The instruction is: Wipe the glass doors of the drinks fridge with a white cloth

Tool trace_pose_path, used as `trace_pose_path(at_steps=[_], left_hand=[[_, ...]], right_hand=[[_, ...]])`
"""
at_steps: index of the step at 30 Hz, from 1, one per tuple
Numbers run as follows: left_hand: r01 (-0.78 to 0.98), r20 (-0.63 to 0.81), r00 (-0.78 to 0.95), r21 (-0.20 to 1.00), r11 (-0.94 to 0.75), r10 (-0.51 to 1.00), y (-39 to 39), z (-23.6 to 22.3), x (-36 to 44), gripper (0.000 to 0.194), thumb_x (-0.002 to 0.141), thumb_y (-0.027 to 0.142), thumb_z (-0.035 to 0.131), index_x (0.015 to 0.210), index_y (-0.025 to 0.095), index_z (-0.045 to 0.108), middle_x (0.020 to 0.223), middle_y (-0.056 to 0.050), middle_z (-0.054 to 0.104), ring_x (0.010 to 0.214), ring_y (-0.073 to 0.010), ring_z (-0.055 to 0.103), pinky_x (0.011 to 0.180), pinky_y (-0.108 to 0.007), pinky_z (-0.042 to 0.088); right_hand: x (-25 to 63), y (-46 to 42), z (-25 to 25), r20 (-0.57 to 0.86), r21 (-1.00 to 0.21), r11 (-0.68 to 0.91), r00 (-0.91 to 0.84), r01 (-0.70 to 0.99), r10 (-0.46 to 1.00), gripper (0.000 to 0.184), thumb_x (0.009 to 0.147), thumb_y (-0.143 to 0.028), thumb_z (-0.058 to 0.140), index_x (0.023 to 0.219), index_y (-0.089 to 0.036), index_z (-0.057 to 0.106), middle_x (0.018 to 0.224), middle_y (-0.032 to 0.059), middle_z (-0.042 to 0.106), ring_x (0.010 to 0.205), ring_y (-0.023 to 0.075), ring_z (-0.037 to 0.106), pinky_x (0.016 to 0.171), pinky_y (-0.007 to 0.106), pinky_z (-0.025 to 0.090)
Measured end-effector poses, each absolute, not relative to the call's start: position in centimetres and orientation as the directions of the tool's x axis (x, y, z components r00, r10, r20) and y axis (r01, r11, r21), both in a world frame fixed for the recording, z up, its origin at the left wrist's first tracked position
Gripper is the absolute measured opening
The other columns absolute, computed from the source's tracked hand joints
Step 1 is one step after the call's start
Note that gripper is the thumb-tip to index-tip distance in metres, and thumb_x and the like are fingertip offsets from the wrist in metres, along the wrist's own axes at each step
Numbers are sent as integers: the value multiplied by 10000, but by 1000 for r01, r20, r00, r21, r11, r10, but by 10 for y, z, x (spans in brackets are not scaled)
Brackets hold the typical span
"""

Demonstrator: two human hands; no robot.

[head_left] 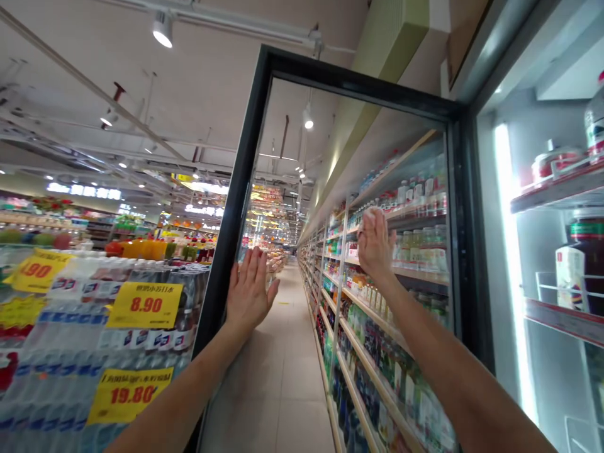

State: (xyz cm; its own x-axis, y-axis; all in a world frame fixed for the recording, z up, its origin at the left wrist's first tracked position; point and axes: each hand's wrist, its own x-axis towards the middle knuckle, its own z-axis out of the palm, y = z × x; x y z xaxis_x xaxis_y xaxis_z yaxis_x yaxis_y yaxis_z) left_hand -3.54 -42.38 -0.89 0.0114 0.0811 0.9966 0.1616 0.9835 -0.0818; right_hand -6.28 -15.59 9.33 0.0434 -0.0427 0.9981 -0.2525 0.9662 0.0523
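An open glass cooler door (pixel 348 70) with a black frame stands swung out in front of me. My left hand (pixel 250 290) lies flat against the glass beside the left upright of the frame, fingers stretched and thumb apart, with nothing in it. Higher up and to the right, my right hand (pixel 376 245) presses toward the glass with its fingers together. A small white cloth (pixel 372 214) shows at its fingertips; most of it is hidden, and it could be a tissue. Through the pane I see a floor aisle and long shelves of bottles (pixel 415 245).
The lit cooler interior, with wire-edged shelves (pixel 557 189) and bottles, opens at the right. To the left, shrink-wrapped bottle packs (pixel 61 352) are stacked under yellow price signs (pixel 144 305). Ceiling spotlights (pixel 163 30) hang overhead.
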Motion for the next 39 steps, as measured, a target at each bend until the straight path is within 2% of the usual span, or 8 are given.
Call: trace_pose_path(at_steps=[2, 7, 14, 19, 24, 30, 36, 39], left_hand=[[174, 997, 7, -71, 982, 71, -422, -9, -35, 652, 879, 366, 381, 1424, 150, 94, 1466, -137, 219, 1366, -250, 173, 1091, -472, 175], [168, 984, -14, -171, 971, 176, -403, -13, -33, 682, 877, 382, 398, 1424, 140, 69, 1472, -134, 190, 1372, -253, 136, 1091, -455, 179], [184, 975, -34, -210, 960, 220, -386, -17, -28, 694, 857, 432, 428, 1420, 159, 128, 1457, -117, 248, 1362, -260, 178, 1098, -462, 154], [207, 974, -19, -216, 954, 225, -388, -17, -33, 707, 853, 410, 447, 1423, 177, 101, 1466, -115, 225, 1364, -266, 171, 1089, -474, 170], [236, 977, -7, -205, 950, 212, -387, -17, -39, 700, 851, 395, 458, 1422, 193, 109, 1470, -110, 219, 1365, -271, 165, 1090, -491, 163], [274, 976, 11, -211, 938, 217, -388, -18, -47, 697, 844, 397, 467, 1420, 197, 129, 1459, -126, 244, 1362, -265, 179, 1092, -495, 151], [290, 977, 2, -203, 935, 212, -389, -19, -51, 670, 839, 403, 467, 1410, 191, 187, 1466, -122, 229, 1368, -256, 160, 1097, -486, 138], [285, 977, 19, -210, 935, 213, -391, -18, -53, 661, 837, 394, 473, 1405, 187, 206, 1459, -128, 249, 1361, -249, 191, 1100, -477, 135]], right_hand=[[-63, -161, 83, 999, -20, 969, 34, -248, 29, 490, 886, -276, 317, 1374, -234, 319, 1481, 95, 236, 1359, 265, 208, 1045, 555, 198], [-61, -175, 46, 912, 397, 876, 13, -273, -409, 477, 879, -262, 365, 1354, -297, 347, 1454, 43, 316, 1366, 199, 199, 1096, 479, 147], [-65, -112, 47, 963, -238, 937, 66, -257, 262, 510, 881, -270, 313, 1388, -218, 288, 1472, 131, 239, 1346, 267, 235, 1041, 550, 205], [-69, -78, 14, 979, 185, 948, -32, -258, -200, 484, 874, -270, 355, 1357, -305, 338, 1450, 58, 314, 1345, 214, 249, 1073, 486, 192], [-76, -26, 9, 926, -342, 917, 93, -204, 366, 508, 873, -263, 307, 1380, -223, 300, 1454, 149, 262, 1324, 284, 273, 975, 561, 293], [-79, -65, -21, 972, 230, 946, 13, -228, -233, 484, 855, -249, 385, 1337, -293, 375, 1426, 85, 345, 1345, 227, 247, 1061, 493, 219], [-76, -25, -41, 940, -328, 934, 52, -142, 338, 504, 871, -247, 322, 1374, -238, 312, 1460, 154, 255, 1338, 285, 252, 988, 598, 259], [-76, -16, -60, 995, -103, 980, -19, -170, 102, 485, 861, -265, 370, 1345, -236, 372, 1448, 141, 287, 1341, 266, 253, 1026, 545, 250]])
